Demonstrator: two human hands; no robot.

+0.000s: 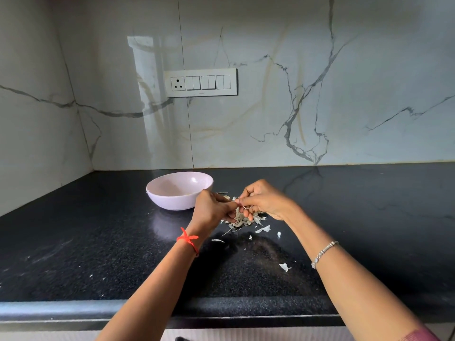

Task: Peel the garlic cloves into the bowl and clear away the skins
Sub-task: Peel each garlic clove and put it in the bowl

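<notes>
Two grips, head view: left grip (pixel 213 209) and right grip (pixel 264 200) meet fingertip to fingertip above the skin pile (pixel 242 219), just right of the bowl (pixel 172 202).
Left grip: fingers curled tight, pinching a small garlic clove (pixel 236 202). The clove is mostly hidden, so I cannot tell how much skin remains on it.
Right grip: thumb and forefinger pinch a thin skin strip (pixel 248 207) curling off the clove; other fingers loosely curled.
Bowl: pale pink, upright on the dark surface (pixel 98 242), near the left grip; contents not readable from this angle.
Skins: main pile under the hands; loose flakes (pixel 284 267) scattered nearer the front edge, apart from the pile.
Step in hand: likely stripping skin from one clove.
How to do it well: steady the clove with the left, pull the strip along its length and low over the pile so it drops there. Check for stuck bits before the clove goes to the bowl.
Risk: papery flakes drift, and the bowl is close enough that skin could land in it.
</notes>
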